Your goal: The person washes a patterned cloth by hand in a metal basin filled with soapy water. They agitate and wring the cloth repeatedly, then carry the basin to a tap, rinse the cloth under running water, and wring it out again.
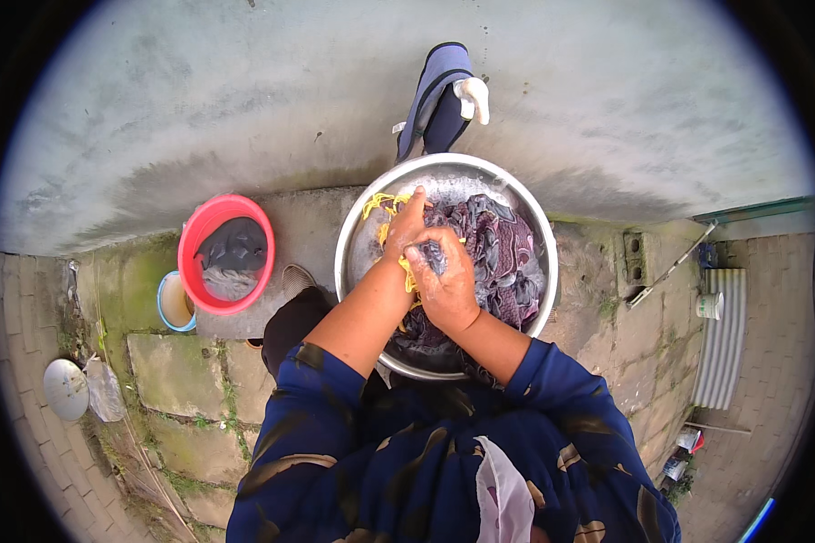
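A large round metal basin (550,271) stands before me with wet, soapy, dark patterned cloth (506,244) in it. Yellow fringe (378,202) hangs from the cloth at the left side. My right hand (445,278) is closed round a bunched part of the cloth, near the middle of the basin. Touching it on the left, my left hand (404,227) has its fingers pointing up the picture; its palm side is partly hidden, so its hold on the cloth is unclear. Suds cling to both hands.
Left of the basin are a red plastic tub (268,271) with dark and grey cloth in it and a blue-rimmed bucket (165,305). A blue padded item (445,61) leans on the wall (278,81) behind. A corrugated sheet (720,339) lies far right.
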A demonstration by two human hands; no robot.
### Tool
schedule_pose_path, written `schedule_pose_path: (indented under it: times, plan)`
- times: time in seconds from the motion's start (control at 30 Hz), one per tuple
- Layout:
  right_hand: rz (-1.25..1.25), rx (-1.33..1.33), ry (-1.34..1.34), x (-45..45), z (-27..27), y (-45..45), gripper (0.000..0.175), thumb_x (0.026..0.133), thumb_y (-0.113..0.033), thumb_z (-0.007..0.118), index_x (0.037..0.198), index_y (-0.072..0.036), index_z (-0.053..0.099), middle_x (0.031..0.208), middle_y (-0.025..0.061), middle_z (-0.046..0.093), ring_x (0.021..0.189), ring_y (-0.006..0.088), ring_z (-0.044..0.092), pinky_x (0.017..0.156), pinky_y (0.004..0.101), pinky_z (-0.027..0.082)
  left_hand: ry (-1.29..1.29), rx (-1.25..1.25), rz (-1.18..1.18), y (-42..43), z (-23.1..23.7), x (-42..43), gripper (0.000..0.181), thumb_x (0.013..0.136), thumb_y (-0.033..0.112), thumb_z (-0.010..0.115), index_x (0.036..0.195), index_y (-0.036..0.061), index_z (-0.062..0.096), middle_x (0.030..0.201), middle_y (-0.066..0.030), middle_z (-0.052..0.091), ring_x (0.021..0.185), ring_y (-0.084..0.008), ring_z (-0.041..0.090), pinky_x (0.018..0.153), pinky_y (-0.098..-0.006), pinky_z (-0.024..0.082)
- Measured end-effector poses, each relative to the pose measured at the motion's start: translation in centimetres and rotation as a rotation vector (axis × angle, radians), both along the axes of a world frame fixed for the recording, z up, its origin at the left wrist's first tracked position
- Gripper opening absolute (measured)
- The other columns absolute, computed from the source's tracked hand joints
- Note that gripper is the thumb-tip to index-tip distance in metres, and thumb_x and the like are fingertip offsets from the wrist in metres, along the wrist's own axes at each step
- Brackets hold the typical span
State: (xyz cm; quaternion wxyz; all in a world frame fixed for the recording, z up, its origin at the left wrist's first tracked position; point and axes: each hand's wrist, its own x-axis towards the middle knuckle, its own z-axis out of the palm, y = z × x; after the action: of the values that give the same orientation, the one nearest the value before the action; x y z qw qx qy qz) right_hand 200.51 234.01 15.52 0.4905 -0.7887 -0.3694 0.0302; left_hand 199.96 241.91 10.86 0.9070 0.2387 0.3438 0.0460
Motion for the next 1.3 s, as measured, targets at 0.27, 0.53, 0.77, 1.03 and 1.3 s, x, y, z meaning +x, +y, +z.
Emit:
schedule_pose_path:
  times: [0.27, 0.53, 0.77, 1.03, 1.3]
  plan:
    - [-0.055, -0.124, 0.199, 8.1, -3.1, -1.5, 0.023, 0.092, -0.021, 0.064, 0.102, -0.003, 0.053, 0.088, 0.0163, 0.061, 0.081, 0.0255, 0.057, 0.079, 0.0358, 0.047, 0.075, 0.367, -0.152, -0.5, -0.9, -0.6, 0.042, 0.098, 0.030, 0.050, 0.124, -0.0022, 0.053, 0.118, -0.0110, 0.059, 0.103, -0.0201, 0.059, 0.088, -0.0374, 0.047]
    - [0.314, -0.503, 0.081, 6.7, 3.2, -10.4, 0.039, 0.084, -0.032, 0.071, 0.114, -0.012, 0.056, 0.111, 0.0147, 0.056, 0.110, 0.0322, 0.052, 0.098, 0.0438, 0.039, -0.043, 1.404, -0.128, 3.0, -1.3, -4.5, 0.062, 0.083, 0.037, 0.070, 0.138, 0.0160, 0.049, 0.144, -0.0166, 0.038, 0.129, -0.0315, 0.041, 0.108, -0.0424, 0.034]
    - [0.278, -1.244, -0.236, 4.4, -6.0, -8.3, 0.075, 0.095, -0.048, 0.045, 0.153, -0.011, 0.017, 0.158, 0.0230, 0.008, 0.146, 0.0424, 0.002, 0.114, 0.0608, 0.008, 0.321, 1.672, -0.889, -1.0, -1.6, -3.8, 0.053, 0.092, 0.038, 0.056, 0.142, 0.0257, 0.042, 0.154, -0.0142, 0.024, 0.143, -0.0352, 0.022, 0.111, -0.0614, 0.020]
    - [0.021, -0.562, -0.010, 8.3, -1.0, -12.7, 0.068, 0.092, -0.030, 0.061, 0.147, -0.004, 0.029, 0.146, 0.0250, 0.038, 0.132, 0.0390, 0.040, 0.109, 0.0388, 0.032, 0.333, 1.565, -0.771, 0.2, -3.3, -2.4, 0.047, 0.095, 0.036, 0.053, 0.139, 0.0252, 0.044, 0.147, -0.0120, 0.034, 0.130, -0.0354, 0.039, 0.105, -0.0540, 0.035]
    - [-0.414, -0.236, 1.383, 5.3, -4.5, -14.5, 0.060, 0.087, -0.020, 0.067, 0.137, 0.001, 0.041, 0.131, 0.0205, 0.054, 0.120, 0.0299, 0.054, 0.103, 0.0424, 0.041, 0.186, 1.434, -0.483, 1.4, -4.5, -2.0, 0.044, 0.086, 0.024, 0.055, 0.124, 0.0029, 0.048, 0.128, -0.0278, 0.050, 0.118, -0.0436, 0.049, 0.100, -0.0453, 0.039]
